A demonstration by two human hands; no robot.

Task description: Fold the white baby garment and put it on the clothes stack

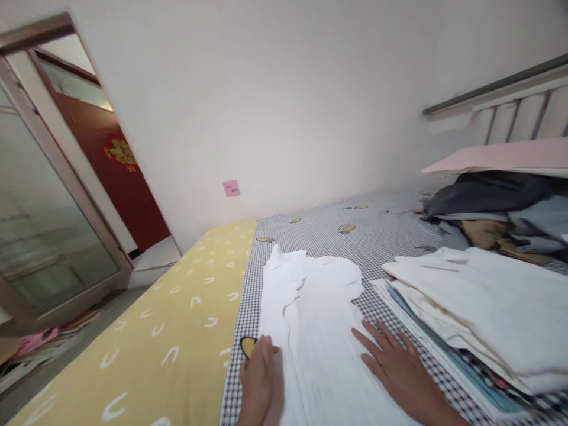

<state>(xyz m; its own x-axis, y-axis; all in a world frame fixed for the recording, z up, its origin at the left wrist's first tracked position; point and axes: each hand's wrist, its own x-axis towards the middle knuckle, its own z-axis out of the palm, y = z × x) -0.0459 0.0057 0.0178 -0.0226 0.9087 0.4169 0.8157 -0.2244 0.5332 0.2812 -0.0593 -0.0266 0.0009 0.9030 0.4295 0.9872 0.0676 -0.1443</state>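
A white shirt (319, 331), folded into a long strip with an uneven overlapping edge down its length, lies flat on the bed. At its left edge is my left hand (260, 378), with fingers curled together and the thumb against the cloth. My right hand (397, 367) rests palm down over the shirt's right side, its fingers spread. The near end of the shirt runs out of view at the bottom.
To the right lies a stack of folded clothes (488, 302), mostly white. Behind it, a dark clothes pile (488, 201) sits under a pink sheet (506, 157). The checked bedding (310, 228) borders a yellow patterned strip (195, 302). A doorway stands at left.
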